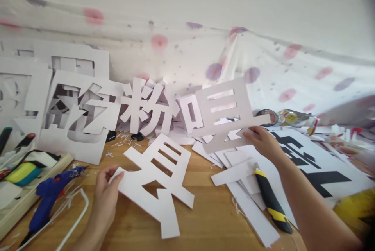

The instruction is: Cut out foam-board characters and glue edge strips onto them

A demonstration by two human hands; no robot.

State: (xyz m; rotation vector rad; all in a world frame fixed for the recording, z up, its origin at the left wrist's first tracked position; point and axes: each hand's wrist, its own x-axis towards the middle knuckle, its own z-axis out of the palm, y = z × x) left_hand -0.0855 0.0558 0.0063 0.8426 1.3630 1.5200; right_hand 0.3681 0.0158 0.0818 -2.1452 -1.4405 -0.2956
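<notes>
Between thumb and fingers, my left hand (107, 192) pinches the left corner of a flat white cut-out character (158, 180), which is tilted above the wooden table. My right hand (263, 141) holds the lower right part of another white cut-out piece (205, 122), raised upright near the back. Behind the two pieces stand a white raised character (148, 106) and a smaller box-shaped part (191, 113). Below my right hand, a black and yellow utility knife (271, 200) lies on white strips (252, 212).
A blue glue gun (51, 196) lies at the left beside a tray (61, 169). White cut-out sheets (96, 149) lean at the back left. A sheet with black characters (351, 169) and a tape roll (268, 116) are at the right. Scraps lie on the wooden table (205, 223).
</notes>
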